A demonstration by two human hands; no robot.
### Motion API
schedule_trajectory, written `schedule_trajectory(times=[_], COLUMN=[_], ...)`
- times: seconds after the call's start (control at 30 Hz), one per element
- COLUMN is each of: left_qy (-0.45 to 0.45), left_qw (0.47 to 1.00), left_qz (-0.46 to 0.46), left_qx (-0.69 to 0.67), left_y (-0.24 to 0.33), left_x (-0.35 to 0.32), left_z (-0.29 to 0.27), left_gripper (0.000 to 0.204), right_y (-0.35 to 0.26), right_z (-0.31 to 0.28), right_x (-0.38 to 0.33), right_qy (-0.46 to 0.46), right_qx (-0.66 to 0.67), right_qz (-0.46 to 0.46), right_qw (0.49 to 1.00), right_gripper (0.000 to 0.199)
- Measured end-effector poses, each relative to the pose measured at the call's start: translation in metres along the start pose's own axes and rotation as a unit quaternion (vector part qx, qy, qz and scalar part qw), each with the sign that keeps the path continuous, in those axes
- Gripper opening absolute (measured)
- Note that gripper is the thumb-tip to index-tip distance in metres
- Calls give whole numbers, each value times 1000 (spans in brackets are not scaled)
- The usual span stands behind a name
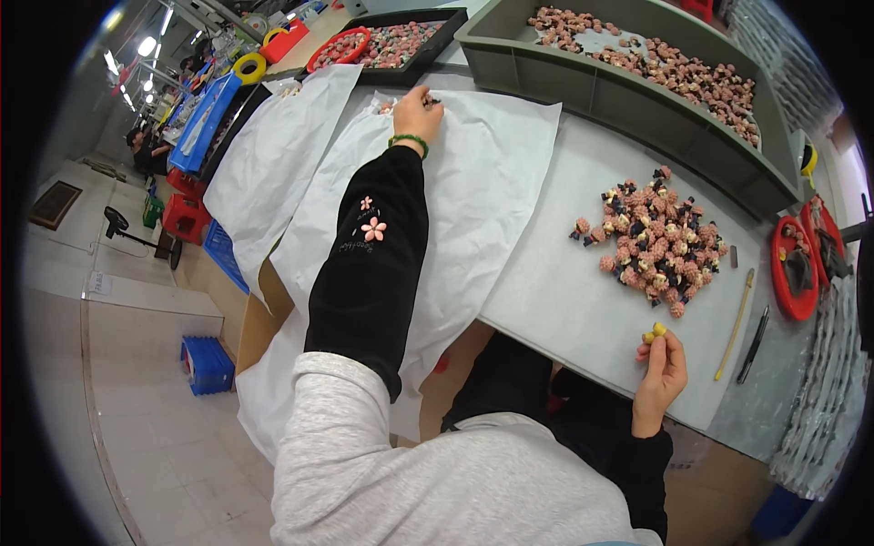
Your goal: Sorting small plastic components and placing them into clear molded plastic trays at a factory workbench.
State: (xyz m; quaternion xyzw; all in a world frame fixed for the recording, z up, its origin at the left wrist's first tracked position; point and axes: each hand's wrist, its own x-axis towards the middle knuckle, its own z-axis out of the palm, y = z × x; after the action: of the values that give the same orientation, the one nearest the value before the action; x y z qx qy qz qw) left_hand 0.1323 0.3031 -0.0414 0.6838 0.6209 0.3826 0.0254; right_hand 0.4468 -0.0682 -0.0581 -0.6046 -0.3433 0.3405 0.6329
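Observation:
My left hand [417,118] reaches far forward over a white sheet [492,164], its fingers curled round a small pink-and-dark figure [431,101]. A few more small pinkish pieces [386,107] lie on the sheet beside it. At the near right, my right hand [662,382] is held over the table's front edge with thumb and fingers pinched together. Something yellow [654,333] shows at its fingertips; whether it is a small piece or finger covers I cannot tell. Just beyond that hand lies a loose heap of small pink, cream and dark figures [660,241] on the pale tabletop [546,282].
A large grey-green bin [628,96] with many similar figures stands at the back right. Behind my left hand is a black tray [446,41] of pink pieces with a red ring-shaped dish [339,49]. Right side: a thin yellow stick [736,323], a black pen [753,344], red baskets [794,268].

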Motion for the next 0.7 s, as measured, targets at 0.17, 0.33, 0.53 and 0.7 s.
schedule_trajectory(times=[0.17,0.33,0.53,0.7], left_qy=[-41,-144,-232,-129], left_qw=[997,960,937,925], left_qz=[51,62,-21,66], left_qx=[51,232,260,352], left_y=[-8,-13,10,43], left_x=[6,-2,-11,-20], left_z=[19,26,26,21], left_gripper=[28,32,64,51], right_y=[0,-2,3,10], right_z=[1,-1,-7,-17], right_x=[8,6,17,15], right_qy=[-5,-8,-13,-22], right_qx=[-14,-27,-6,2], right_qz=[5,4,4,-7], right_qw=[1000,1000,1000,1000], right_gripper=[20,20,20,20])
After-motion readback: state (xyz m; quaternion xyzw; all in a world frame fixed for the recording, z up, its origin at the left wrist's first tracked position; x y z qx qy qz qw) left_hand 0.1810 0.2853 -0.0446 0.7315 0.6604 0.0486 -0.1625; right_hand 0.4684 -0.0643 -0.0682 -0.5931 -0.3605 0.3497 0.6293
